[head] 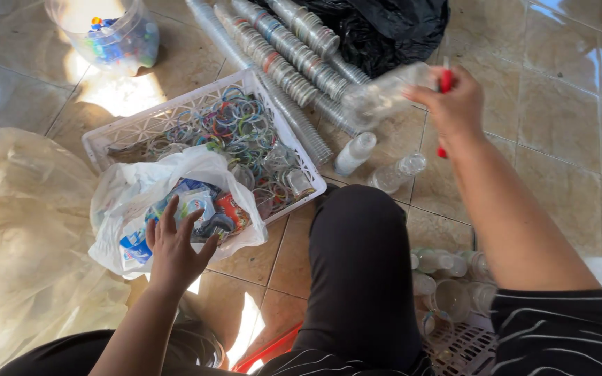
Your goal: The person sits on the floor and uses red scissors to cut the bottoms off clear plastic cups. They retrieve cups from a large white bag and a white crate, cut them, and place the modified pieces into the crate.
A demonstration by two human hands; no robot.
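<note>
My right hand (454, 104) is raised over the floor and grips a clear plastic bottle (384, 90), blurred, together with a red-handled tool (445, 83) whose end shows below the fist. My left hand (175, 247) hovers with fingers spread over a white plastic bag (141, 188) filled with crumpled bottle labels (200, 209). It holds nothing. The bag rests against a white plastic basket (141, 129) full of coloured plastic rings.
Long stacks of nested clear cups (280, 63) lie beside a black bag (384, 28). Two bottles (377, 163) lie on the tiles. A clear tub of caps (116, 38) stands far left. A large clear sack (15, 230) fills the left. Bottles in a basket (447, 278) sit by my knee.
</note>
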